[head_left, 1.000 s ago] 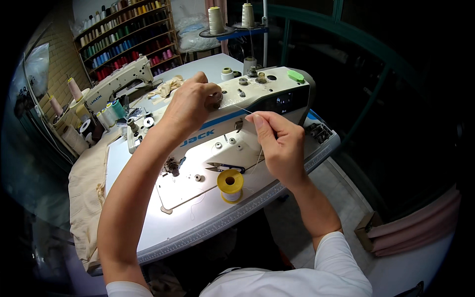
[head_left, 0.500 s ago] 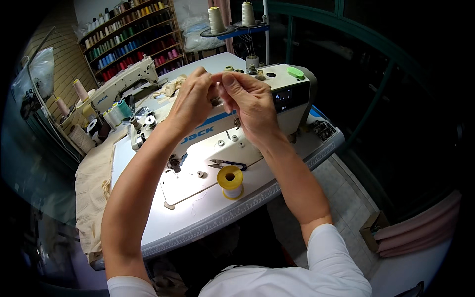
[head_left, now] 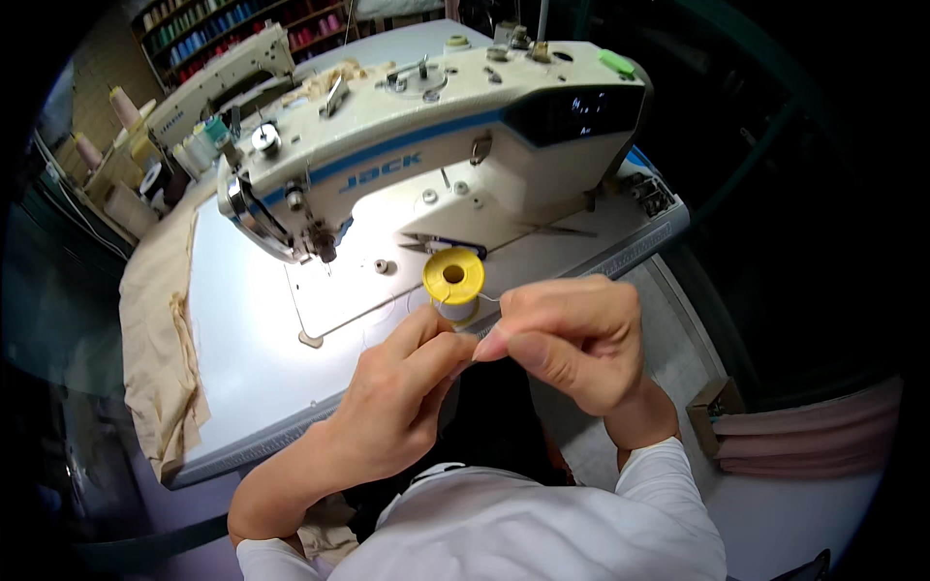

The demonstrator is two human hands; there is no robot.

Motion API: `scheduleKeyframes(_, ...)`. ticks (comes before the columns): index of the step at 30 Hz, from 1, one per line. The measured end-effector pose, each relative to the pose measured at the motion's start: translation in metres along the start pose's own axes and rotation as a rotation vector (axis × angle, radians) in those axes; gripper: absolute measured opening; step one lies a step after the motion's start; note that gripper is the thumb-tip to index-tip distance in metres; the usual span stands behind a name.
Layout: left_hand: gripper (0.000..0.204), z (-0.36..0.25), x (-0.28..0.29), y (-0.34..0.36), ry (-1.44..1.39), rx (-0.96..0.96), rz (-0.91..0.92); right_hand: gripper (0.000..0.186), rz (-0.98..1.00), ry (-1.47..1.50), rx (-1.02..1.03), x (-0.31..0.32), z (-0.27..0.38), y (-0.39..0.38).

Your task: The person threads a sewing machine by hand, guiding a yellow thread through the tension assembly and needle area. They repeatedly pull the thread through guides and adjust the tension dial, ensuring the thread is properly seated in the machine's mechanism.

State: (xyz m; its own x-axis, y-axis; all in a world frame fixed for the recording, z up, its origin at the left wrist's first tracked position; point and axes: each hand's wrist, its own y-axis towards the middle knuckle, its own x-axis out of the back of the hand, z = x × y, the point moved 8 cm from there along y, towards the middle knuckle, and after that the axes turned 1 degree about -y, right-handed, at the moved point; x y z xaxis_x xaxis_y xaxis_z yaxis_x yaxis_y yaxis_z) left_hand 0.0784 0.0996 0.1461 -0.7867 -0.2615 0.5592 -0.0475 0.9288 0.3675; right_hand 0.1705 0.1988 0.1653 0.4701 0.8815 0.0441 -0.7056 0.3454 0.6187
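Just over the table's front edge, my left hand (head_left: 392, 407) and my right hand (head_left: 578, 339) meet with fingertips pinched together. A thin white thread (head_left: 488, 297) runs from the spool toward my right hand; where it passes between the fingertips is too fine to see. Right behind my hands stands the spool (head_left: 472, 278), with yellow flanges and white thread wound on it. Thread snips (head_left: 441, 244) lie behind the spool. A small metal bobbin (head_left: 383, 266) rests to its left, near the needle area of the white sewing machine (head_left: 417, 136).
Beige cloth (head_left: 160, 329) drapes over the table's left side. A slim pointed metal tool (head_left: 557, 230) lies right of the snips. Another sewing machine (head_left: 223, 82) and several thread cones stand at the back left. A ruler strip (head_left: 620, 259) follows the table's front edge.
Both hands have come down and toward me, from in front of the machine's arm to the table's front edge, still pinched together. The view has tilted downward. The spool stays standing.
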Motion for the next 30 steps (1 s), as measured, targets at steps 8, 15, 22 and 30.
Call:
scheduleKeyframes(8,0.006,0.033,-0.013,-0.026,0.119,0.128,-0.138,0.01,0.195,-0.973,0.191,-0.041,-0.016,-0.025)
scheduleKeyframes(15,0.004,0.044,-0.017,-0.037,-0.204,0.193,0.004,0.016,0.284,-0.581,0.089,-0.044,-0.018,-0.018)
scheduleKeyframes(22,0.023,0.037,-0.039,-0.056,-0.983,0.396,0.128,0.019,0.284,-0.279,0.08,-0.05,-0.01,-0.017)
scheduleKeyframes(30,0.019,0.092,0.008,-0.038,-0.36,0.385,-0.335,0.02,0.307,0.055,-0.186,-0.031,-0.04,-0.033)
